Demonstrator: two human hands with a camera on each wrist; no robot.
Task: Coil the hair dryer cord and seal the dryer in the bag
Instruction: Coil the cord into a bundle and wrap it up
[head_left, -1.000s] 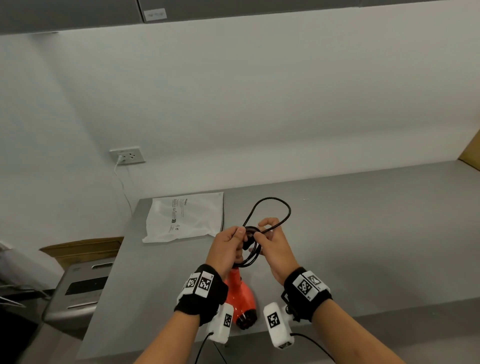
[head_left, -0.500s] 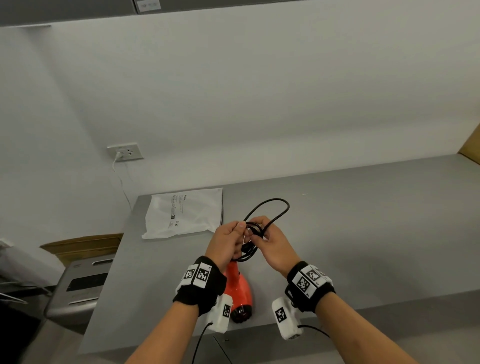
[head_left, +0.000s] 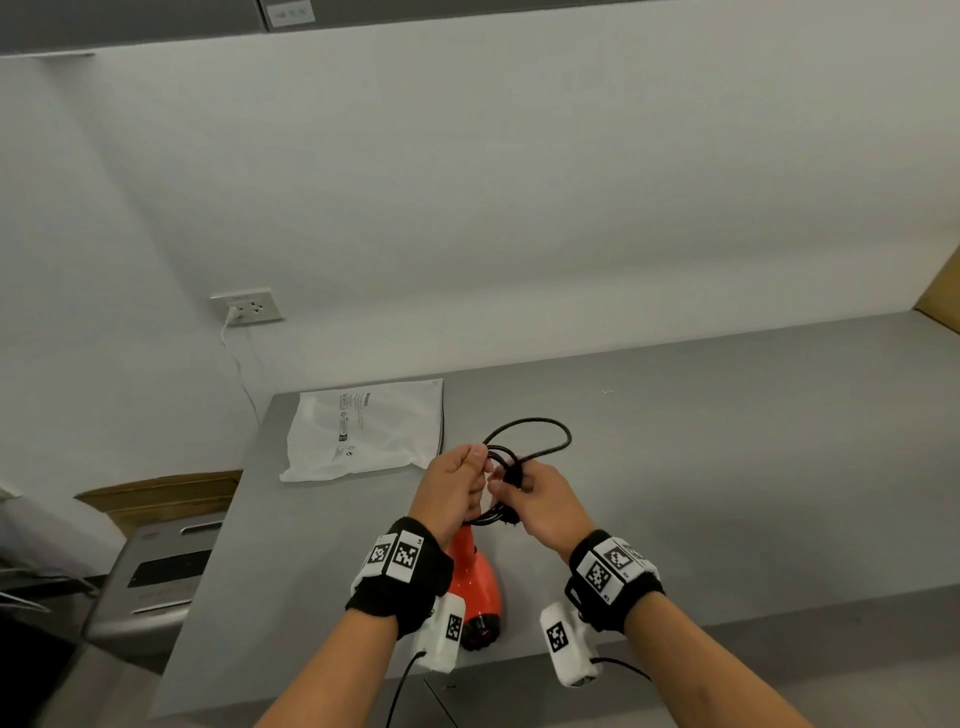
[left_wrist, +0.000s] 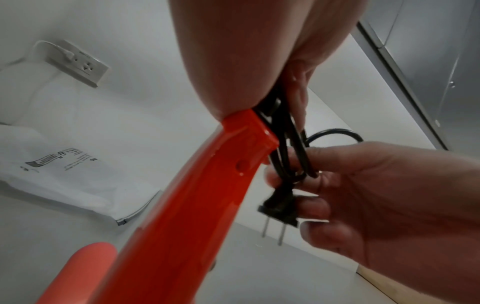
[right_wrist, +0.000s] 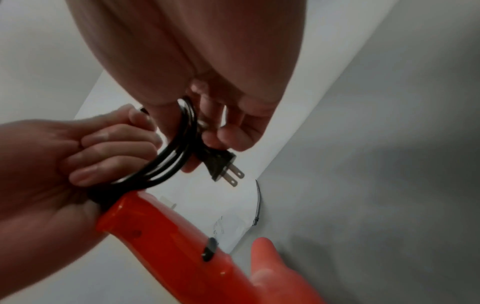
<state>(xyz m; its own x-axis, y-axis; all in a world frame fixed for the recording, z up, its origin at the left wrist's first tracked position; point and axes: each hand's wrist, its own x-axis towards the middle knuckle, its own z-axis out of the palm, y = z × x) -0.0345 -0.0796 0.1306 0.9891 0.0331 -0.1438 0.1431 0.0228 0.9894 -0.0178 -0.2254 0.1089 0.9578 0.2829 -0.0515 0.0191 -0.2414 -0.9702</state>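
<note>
1. Orange hair dryer (head_left: 474, 587): I see its handle rising between my wrists, body down on the grey tabletop (head_left: 727, 467) near the front edge; my left wrist partly covers it in the head view.
2. Left hand (head_left: 457, 488): clenched around the bundled black cord (head_left: 530, 431) at the handle's end, fingers curled over several loops (right_wrist: 166, 164).
3. Right hand (head_left: 545, 506): pinching the same cord just beside the left, with the two-pin plug (left_wrist: 279, 211) hanging free below its fingers (left_wrist: 337, 160). One larger loop stands out beyond both hands, above the tabletop.
4. White bag (head_left: 369, 428): flat on the tabletop's far left corner, printed side up, well apart from the dryer; its zip edge (left_wrist: 137, 211) faces the hands.
5. Surroundings: wall socket (head_left: 248, 306) with a white lead plugged in, above the bag; a cardboard box (head_left: 156, 493) and a grey appliance (head_left: 161, 571) lower left, off the tabletop; a brown edge (head_left: 940, 301) at far right.
</note>
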